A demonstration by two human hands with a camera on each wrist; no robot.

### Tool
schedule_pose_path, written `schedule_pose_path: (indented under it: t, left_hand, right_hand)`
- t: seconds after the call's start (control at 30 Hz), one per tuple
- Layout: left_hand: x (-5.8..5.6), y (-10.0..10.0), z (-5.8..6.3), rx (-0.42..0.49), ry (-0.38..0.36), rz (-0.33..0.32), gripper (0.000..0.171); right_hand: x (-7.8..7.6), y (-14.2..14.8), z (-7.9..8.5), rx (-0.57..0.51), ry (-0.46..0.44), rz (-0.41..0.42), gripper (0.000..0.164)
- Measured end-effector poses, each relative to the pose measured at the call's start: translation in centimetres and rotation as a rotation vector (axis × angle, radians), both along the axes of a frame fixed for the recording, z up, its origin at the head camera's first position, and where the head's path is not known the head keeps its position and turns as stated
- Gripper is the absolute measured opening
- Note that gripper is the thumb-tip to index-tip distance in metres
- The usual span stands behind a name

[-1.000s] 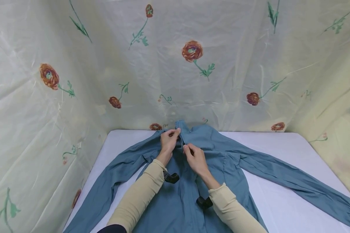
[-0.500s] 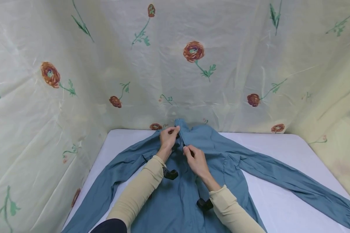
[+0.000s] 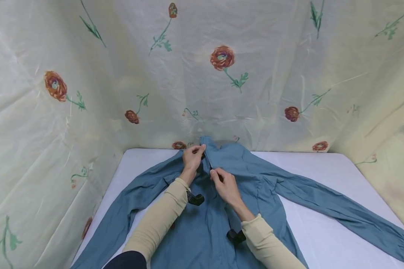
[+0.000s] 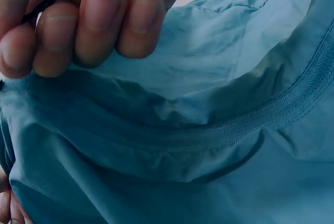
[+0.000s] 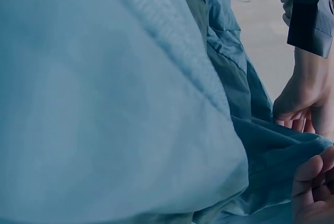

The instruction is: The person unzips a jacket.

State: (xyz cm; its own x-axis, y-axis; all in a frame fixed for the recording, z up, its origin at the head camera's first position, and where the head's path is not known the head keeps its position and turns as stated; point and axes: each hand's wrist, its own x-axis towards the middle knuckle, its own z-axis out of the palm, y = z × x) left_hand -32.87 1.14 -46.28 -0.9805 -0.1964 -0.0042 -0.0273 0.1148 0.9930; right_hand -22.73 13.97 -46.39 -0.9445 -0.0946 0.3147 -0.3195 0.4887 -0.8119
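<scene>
A blue zip-front jacket [image 3: 256, 164] lies spread with its collar at the far side. My left hand [image 3: 192, 160] pinches its front edge just below the collar. In the left wrist view, that hand's curled fingers [image 4: 99, 20] have a thin black strip between them, and the zipper tape [image 4: 219, 132] curves below. Lower on the chest, my right hand [image 3: 226, 186] pinches the zipper line at a small black pull [image 3: 211, 168], mostly hidden by the fingers. The right wrist view shows both hands close together at the cloth, the right one [image 5: 310, 190] at the edge.
The jacket lies on a white-covered table [image 3: 309, 218], one sleeve [image 3: 340, 205] stretched to the right, the other sleeve [image 3: 131, 198] running down to the left. A pale flowered curtain [image 3: 256, 93] stands behind and at both sides.
My hands have drawn slightly apart along the zipper: the left a little up toward the collar, the right a little down. Both keep their pinch, and the jacket lies nearly as before.
</scene>
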Motion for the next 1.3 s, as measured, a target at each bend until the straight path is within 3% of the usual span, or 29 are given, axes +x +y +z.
schedule_pose_path:
  t: [1.3]
  left_hand:
    - [-0.4,-0.4,-0.8,-0.01,0.003,0.041,0.025]
  right_hand:
    - [1.7,-0.5,-0.6,-0.063,0.012,-0.015,0.036]
